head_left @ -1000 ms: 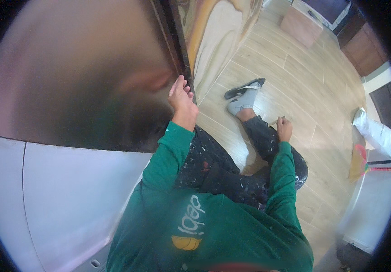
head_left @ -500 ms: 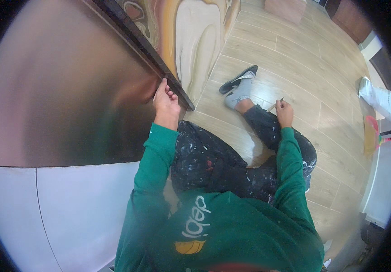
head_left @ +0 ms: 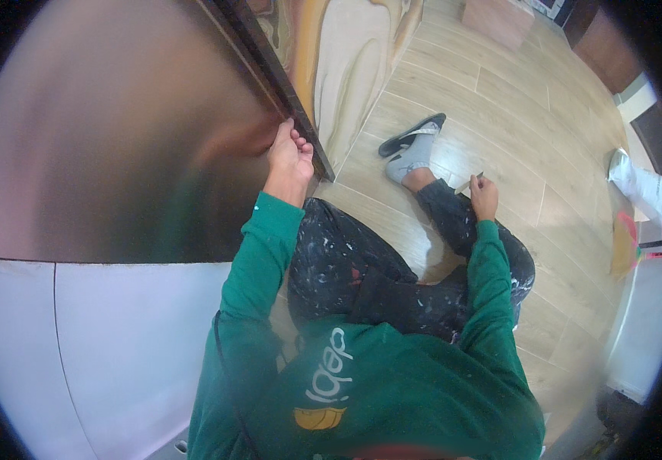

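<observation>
My left hand (head_left: 291,159) reaches up to a dark trim strip (head_left: 266,67) that runs along the edge of a shiny brown panel (head_left: 139,153). Its fingers are curled, with the index fingertip against the strip near its lower end. Whether something small is pinched there, I cannot make out. My right hand (head_left: 484,198) is closed around a thin, flat, pale tool (head_left: 464,186) with a dark tip, held above my bent leg (head_left: 447,208). Its exact kind is too small to tell.
Beyond the strip stands a swirled, marble-patterned panel (head_left: 350,69), meeting the wood-look tile floor (head_left: 492,100). A white panel (head_left: 139,330) lies below the brown one. A pinkish box (head_left: 498,19) sits far off; a white bag (head_left: 638,184) is at the right.
The view has shifted slightly, so the panels sit a little further right and higher. My left fingertip stays at the strip, its fingers more curled; my right hand keeps the thin tool.
</observation>
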A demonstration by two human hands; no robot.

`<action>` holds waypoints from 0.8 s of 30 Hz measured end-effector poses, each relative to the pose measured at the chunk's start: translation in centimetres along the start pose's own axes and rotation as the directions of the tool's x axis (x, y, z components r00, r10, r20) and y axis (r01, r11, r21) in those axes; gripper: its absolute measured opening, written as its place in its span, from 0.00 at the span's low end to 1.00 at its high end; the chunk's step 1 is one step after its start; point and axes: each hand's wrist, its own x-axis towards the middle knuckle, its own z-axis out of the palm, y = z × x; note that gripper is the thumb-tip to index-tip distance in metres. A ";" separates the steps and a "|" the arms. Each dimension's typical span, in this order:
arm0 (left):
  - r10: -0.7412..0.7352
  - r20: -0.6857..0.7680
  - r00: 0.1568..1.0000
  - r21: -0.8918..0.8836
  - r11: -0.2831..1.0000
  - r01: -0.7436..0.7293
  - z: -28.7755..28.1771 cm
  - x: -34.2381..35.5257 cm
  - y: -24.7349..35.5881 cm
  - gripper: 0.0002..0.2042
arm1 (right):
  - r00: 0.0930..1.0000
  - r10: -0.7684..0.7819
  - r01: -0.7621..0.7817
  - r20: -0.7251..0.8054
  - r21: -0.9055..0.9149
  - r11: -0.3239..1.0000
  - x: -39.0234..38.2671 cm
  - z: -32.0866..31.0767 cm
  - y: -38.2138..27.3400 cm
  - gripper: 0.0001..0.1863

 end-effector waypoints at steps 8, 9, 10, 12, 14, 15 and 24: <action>0.053 -0.006 0.999 -0.042 0.998 -0.054 -1.5 -1.6 -1.8 0.06 | 1.000 0.006 -0.006 -0.011 0.020 1.000 0.3 0.0 1.1 0.24; 0.060 -0.017 0.998 -0.023 0.998 -0.060 -1.9 -1.6 -2.2 0.08 | 1.000 0.009 -0.009 -0.003 0.023 1.000 0.1 0.0 1.2 0.24; 0.066 -0.031 0.997 -0.003 0.998 -0.066 -2.2 -1.6 -2.7 0.09 | 1.000 0.029 -0.029 0.008 0.020 0.999 0.1 0.0 1.2 0.24; 0.080 -0.049 0.996 0.002 0.997 -0.080 -2.5 -1.2 -3.0 0.12 | 1.000 -0.002 0.001 0.012 0.016 1.000 0.0 0.0 1.2 0.24; 0.115 -0.059 0.992 0.014 0.993 -0.114 -2.3 -0.8 -2.9 0.11 | 1.000 -0.013 0.013 0.012 0.025 1.000 -0.1 0.0 1.3 0.24; 0.110 -0.065 0.992 0.028 0.994 -0.108 -2.1 -0.6 -2.7 0.11 | 1.000 -0.020 0.020 0.006 0.040 0.999 0.0 0.0 1.2 0.24; 0.085 -0.102 0.991 0.098 0.992 -0.075 -0.7 -0.4 -0.8 0.07 | 1.000 -0.013 0.014 -0.007 0.050 0.999 -0.1 0.2 1.2 0.25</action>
